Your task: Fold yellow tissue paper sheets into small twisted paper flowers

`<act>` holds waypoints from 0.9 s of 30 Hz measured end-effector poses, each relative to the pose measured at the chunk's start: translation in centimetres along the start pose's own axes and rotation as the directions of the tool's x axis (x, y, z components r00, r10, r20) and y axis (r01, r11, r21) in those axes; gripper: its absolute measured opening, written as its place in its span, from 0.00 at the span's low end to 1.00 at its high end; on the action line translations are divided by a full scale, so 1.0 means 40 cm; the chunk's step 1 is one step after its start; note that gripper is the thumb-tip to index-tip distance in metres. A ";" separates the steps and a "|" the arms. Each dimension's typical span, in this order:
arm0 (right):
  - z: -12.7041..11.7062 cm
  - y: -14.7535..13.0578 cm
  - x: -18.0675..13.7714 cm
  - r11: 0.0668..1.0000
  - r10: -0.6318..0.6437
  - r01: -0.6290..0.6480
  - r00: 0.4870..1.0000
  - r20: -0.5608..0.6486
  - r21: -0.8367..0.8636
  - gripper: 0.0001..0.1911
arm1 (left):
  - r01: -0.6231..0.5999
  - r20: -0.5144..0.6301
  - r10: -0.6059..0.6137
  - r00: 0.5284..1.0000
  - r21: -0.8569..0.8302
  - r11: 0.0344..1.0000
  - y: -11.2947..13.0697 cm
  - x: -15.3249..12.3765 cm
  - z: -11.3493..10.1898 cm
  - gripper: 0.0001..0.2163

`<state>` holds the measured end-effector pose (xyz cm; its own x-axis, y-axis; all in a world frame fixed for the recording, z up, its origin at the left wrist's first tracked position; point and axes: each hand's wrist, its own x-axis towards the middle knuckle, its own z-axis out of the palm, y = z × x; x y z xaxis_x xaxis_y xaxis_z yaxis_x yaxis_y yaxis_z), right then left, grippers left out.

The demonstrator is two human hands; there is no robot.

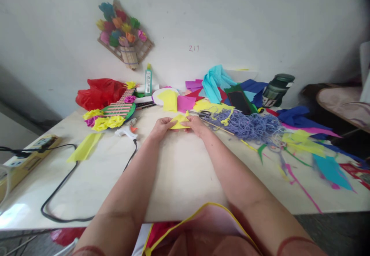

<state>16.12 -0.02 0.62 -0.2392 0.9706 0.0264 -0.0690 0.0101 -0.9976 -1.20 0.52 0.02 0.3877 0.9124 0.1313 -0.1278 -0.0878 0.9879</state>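
A small piece of yellow crepe paper (179, 122) is stretched between my two hands over the middle of the table. My left hand (162, 128) pinches its left side, thumb on top. On the right side, my right hand (196, 125) grips it the same way. Scissors (204, 113) with dark handles lie just beyond my right hand, beside a thin wooden stick (218, 127). To the left of my left hand rests a white glue gun (126, 132). Behind the hands are a folded yellow paper (170, 100) and a pink paper (185, 103).
A tangled heap of purple yarn (248, 125) spreads to the right, with paper scraps (332, 171) beyond. A decorated guitar-shaped craft (118, 111) and red plastic bag (100, 93) sit at left. The power strip (29, 159) and black cord (58, 188) lie along the left side.
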 end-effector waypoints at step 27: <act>0.001 0.003 -0.001 0.995 0.008 -0.008 1.000 0.006 0.097 0.16 | 0.021 -0.038 -0.030 0.999 -0.216 0.976 0.019 -0.007 0.003 0.14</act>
<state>16.07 -0.05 0.49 -0.2455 0.9692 0.0191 -0.1606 -0.0213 -0.9868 -1.28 0.16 0.75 0.3560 0.9293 0.0987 -0.3138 0.0194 0.9493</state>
